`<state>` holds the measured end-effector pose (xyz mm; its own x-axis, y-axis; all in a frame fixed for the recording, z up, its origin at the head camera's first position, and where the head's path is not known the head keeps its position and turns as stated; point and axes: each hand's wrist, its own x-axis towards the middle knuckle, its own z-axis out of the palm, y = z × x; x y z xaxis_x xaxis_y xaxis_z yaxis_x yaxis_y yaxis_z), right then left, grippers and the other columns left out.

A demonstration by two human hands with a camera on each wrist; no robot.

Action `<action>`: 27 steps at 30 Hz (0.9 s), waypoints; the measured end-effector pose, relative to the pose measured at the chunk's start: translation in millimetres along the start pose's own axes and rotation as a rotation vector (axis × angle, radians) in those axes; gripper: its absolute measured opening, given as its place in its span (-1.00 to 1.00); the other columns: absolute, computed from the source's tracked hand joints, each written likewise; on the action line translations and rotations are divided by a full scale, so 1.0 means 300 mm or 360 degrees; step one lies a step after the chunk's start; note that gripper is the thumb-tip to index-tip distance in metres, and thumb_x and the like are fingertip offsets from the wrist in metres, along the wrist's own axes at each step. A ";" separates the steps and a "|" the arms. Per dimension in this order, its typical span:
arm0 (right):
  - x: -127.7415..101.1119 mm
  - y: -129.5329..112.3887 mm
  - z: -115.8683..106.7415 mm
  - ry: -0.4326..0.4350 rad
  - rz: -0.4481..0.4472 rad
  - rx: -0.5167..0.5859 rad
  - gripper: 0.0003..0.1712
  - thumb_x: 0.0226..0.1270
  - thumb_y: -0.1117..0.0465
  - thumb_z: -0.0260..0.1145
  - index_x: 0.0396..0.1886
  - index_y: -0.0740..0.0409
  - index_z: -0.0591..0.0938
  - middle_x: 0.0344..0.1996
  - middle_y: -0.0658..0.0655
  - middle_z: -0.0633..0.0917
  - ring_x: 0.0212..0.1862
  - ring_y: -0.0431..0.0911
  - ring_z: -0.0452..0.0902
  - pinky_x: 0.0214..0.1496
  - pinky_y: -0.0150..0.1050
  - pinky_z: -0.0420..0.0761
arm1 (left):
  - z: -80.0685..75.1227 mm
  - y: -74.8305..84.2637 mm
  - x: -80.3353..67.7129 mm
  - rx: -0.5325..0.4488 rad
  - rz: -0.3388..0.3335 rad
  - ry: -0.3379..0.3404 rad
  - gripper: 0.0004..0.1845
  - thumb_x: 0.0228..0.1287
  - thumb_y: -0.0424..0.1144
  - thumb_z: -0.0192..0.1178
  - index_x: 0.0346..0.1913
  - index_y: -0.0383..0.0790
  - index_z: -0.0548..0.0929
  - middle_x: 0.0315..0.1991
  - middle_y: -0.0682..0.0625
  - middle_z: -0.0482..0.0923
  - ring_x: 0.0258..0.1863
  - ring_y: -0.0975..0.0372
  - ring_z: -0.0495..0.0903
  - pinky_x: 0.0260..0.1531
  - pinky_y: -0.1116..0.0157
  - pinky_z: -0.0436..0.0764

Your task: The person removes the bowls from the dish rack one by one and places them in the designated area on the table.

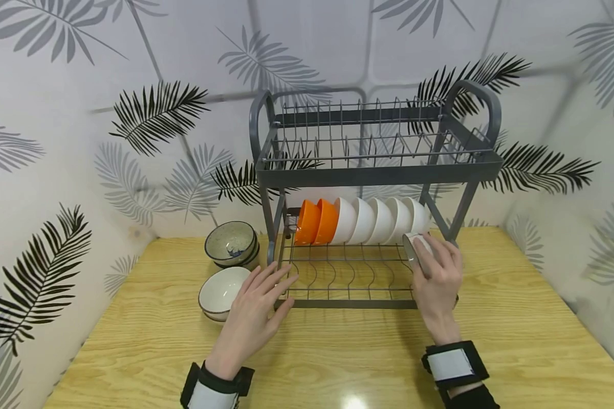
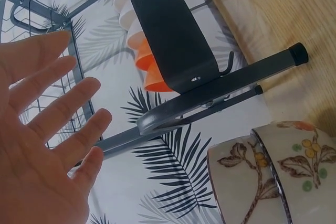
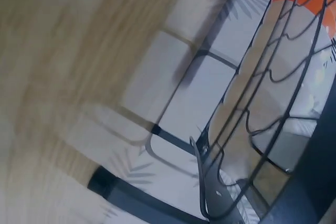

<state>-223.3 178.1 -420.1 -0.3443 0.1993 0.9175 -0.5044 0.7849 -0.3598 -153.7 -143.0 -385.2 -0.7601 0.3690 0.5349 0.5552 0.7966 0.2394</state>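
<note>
A grey two-tier dish rack stands on the wooden table. Its lower tier holds two orange bowls and several white bowls on edge. My right hand grips a white bowl on edge at the right end of the lower tier. My left hand is open, its straight fingers touching the rack's front left corner. In the left wrist view the open left hand lies beside the rack frame. The right wrist view shows only rack wires, blurred.
Left of the rack stand a stack of patterned bowls and a single white bowl, seen close as patterned bowls in the left wrist view. The upper tier holds nothing. Leaf-patterned walls enclose the table.
</note>
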 end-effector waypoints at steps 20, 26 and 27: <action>0.094 -0.105 -0.081 0.0202 0.1025 0.0862 -0.44 0.12 0.72 -0.10 -0.11 0.44 0.75 -0.19 0.00 0.84 -0.05 -0.25 0.75 -0.04 -0.52 0.68 | 0.008 0.036 0.009 -0.0042 0.0232 0.0025 -0.55 0.31 -0.23 0.35 0.26 -0.11 0.63 0.34 -0.06 0.56 0.43 -0.03 0.43 0.49 -0.07 0.33; 0.120 -0.139 -0.107 -0.0218 0.1432 0.1031 -0.45 0.22 0.66 -0.01 0.11 0.33 0.68 -0.11 -0.17 0.79 0.10 -0.27 0.62 0.04 -0.51 0.59 | 0.025 0.083 0.012 -0.0068 0.0437 0.0021 -0.53 0.31 -0.23 0.33 0.28 -0.11 0.61 0.39 -0.04 0.51 0.46 0.01 0.40 0.49 -0.02 0.33; 0.124 -0.144 -0.109 -0.0289 0.1483 0.1056 -0.48 0.28 0.63 0.01 0.15 0.31 0.65 -0.11 -0.21 0.77 0.12 -0.28 0.60 0.06 -0.51 0.58 | 0.028 0.093 0.012 -0.0070 0.0463 0.0021 -0.52 0.31 -0.23 0.34 0.29 -0.10 0.60 0.40 -0.04 0.49 0.47 0.02 0.39 0.50 -0.01 0.33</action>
<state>-188.3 170.7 -364.8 -0.8825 0.4094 0.2315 -0.2934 -0.0946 -0.9513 -144.0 -115.5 -383.4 -0.5626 0.5725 0.5964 0.7635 0.6366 0.1091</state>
